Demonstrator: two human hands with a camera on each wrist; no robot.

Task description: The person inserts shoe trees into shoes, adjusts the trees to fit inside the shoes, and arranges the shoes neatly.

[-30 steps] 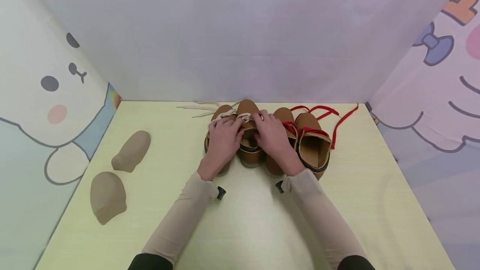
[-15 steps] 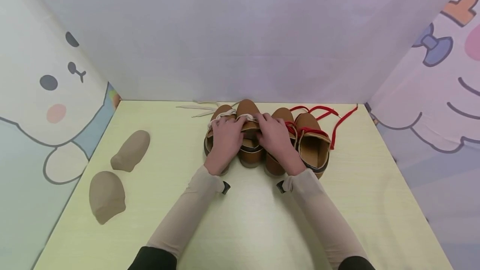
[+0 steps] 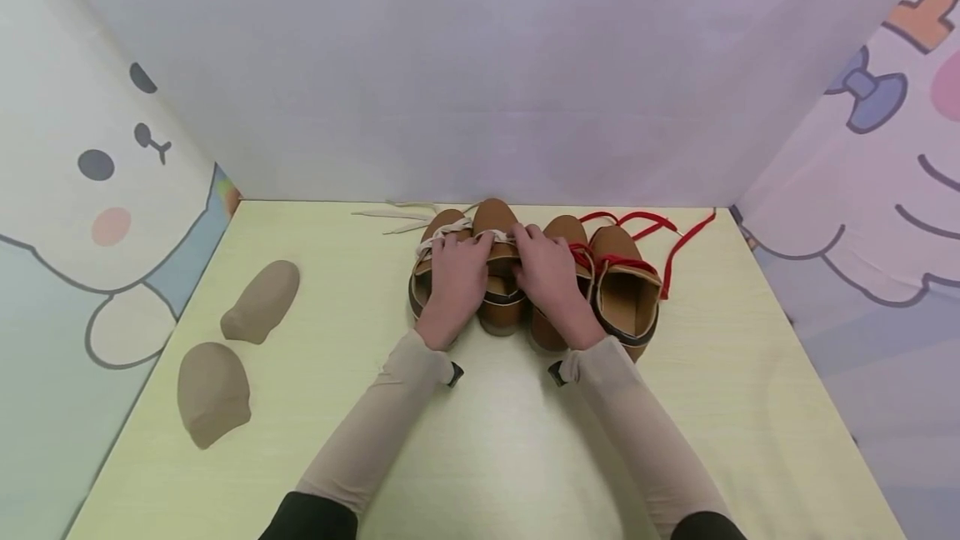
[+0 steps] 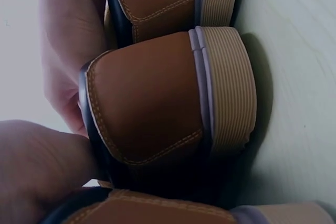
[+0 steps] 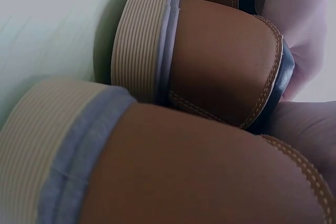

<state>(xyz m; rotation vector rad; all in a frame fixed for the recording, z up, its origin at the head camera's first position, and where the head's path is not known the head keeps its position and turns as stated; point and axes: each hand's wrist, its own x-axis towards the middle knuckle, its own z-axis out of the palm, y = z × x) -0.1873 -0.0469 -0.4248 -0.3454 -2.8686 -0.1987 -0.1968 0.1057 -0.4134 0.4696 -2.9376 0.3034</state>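
A brown shoe with white laces point(image 3: 501, 317) stands heel toward me, second from the left in a row of shoes. My left hand point(image 3: 459, 280) grips its left side near the laces, and my right hand point(image 3: 553, 277) grips the right side. The fingertips lie by the lace and collar, partly hidden. In the left wrist view, the shoe's heel point(image 4: 147, 98) shows a tan ribbed sole, with thumb and fingers at its collar. The same heel point(image 5: 226, 56) appears in the right wrist view. Its white-laced mate point(image 3: 422, 283) is partly covered by my left hand.
To the right stand two brown shoes with red laces, one partly behind my right hand point(image 3: 546, 330), the other outermost point(image 3: 632, 298). Loose red lace ends point(image 3: 678, 252) trail right. Two beige shoe inserts point(image 3: 262, 302) point(image 3: 215, 394) lie at the table's left.
My left hand and forearm have shifted slightly right, closer in to the white-laced shoe. My right hand has barely moved. The shoes stand where they were.
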